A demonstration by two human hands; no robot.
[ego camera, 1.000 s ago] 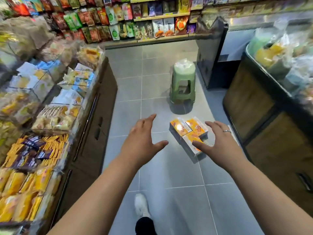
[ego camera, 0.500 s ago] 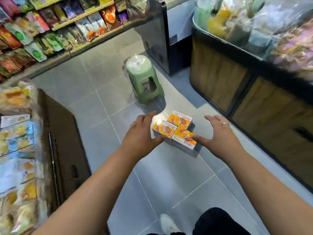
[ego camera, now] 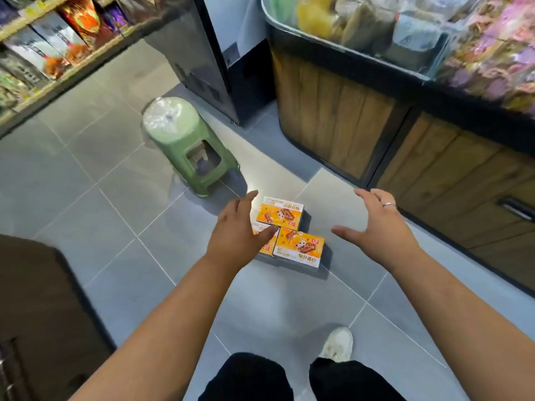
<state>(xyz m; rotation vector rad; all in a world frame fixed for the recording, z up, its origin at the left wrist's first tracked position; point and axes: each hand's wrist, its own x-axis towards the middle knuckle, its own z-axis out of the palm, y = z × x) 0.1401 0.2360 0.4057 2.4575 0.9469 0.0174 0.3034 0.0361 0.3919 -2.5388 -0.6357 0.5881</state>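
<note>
Both hands, left hand [ego camera: 236, 230] and right hand [ego camera: 376, 224], hover spread over orange boxes [ego camera: 289, 230] on the grey floor [ego camera: 150, 250]; green stool [ego camera: 185, 140] beyond.

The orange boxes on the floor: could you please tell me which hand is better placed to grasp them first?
Probably the left hand: open, it overlaps the orange boxes, thumb across them. The right hand, also open, hovers off to their right with floor between.

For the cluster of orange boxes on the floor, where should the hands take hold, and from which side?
Take the orange boxes by their outer side walls, left hand from the left, right hand from the right, and squeeze inward. They lie flat and close together on the floor, so the flat upright sides are probably the only faces a palm can press.
</note>
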